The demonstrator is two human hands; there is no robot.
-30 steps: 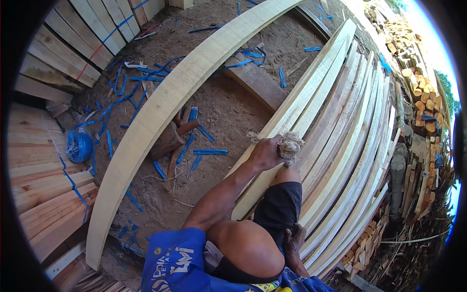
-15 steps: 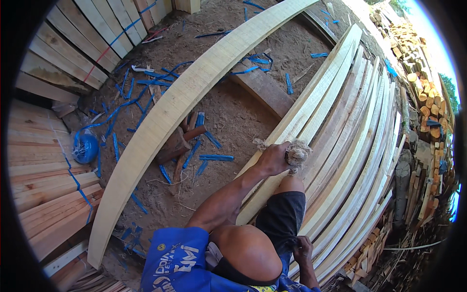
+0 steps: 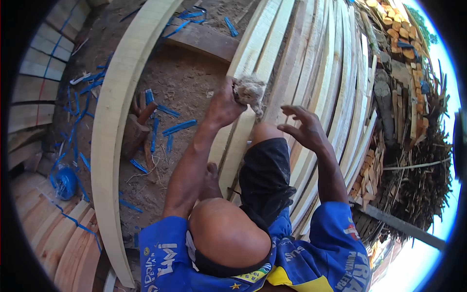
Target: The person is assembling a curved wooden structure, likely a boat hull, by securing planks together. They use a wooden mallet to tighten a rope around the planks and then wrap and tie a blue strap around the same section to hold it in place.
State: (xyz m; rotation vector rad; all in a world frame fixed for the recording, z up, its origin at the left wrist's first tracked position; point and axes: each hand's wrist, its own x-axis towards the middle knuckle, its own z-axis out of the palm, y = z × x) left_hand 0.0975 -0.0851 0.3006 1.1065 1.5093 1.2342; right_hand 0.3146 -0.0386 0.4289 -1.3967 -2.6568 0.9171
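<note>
My left hand is closed around a shaggy beige bundle of fibre, its loose strands hanging down near my knee. It is held above the long pale planks; I cannot tell whether it touches them. To the right of the bundle, my right hand is raised over the planks with its fingers spread and nothing in them. My bent leg in dark shorts lies between my two forearms.
A long pale board crosses the left side. On the dirt lie blue strap scraps, a brown wooden piece and a dark plank. Strapped timber stacks stand far left; piled firewood is at the right.
My right hand has come up from beside my thigh to above the planks, its fingers now spread. My left hand still grips the fibre bundle. The whole view has shifted.
</note>
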